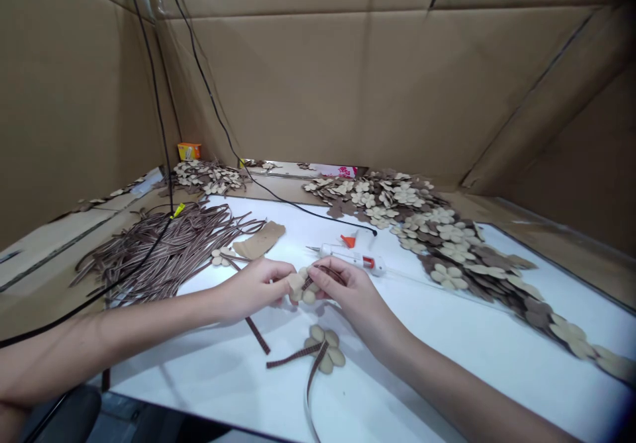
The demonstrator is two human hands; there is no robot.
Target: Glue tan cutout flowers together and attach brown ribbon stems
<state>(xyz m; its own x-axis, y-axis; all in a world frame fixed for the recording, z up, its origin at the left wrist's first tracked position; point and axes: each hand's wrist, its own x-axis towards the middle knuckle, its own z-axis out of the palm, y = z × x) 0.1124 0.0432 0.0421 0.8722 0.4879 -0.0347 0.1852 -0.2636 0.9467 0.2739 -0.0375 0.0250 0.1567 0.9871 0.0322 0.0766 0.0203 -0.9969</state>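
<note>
Beige flower (336, 357) with brown ribbon (293, 356) across it sits closest on the white worktop (397, 396). Just past it, the left hand (251, 289) pinches a second flower (309, 295) and the right hand (356, 292) grips a brown strip (307, 284) against that one, so it's right between both. Behind them there's a glue gun (354, 256), a messy strip pile (169, 251) off left, and heaped flowers (450, 234) over right.

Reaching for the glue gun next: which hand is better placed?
Likely the right hand: the glue gun lies just beyond its knuckles, while the left hand is farther off. Both touch the beige flower; the left could hold it alone.
</note>
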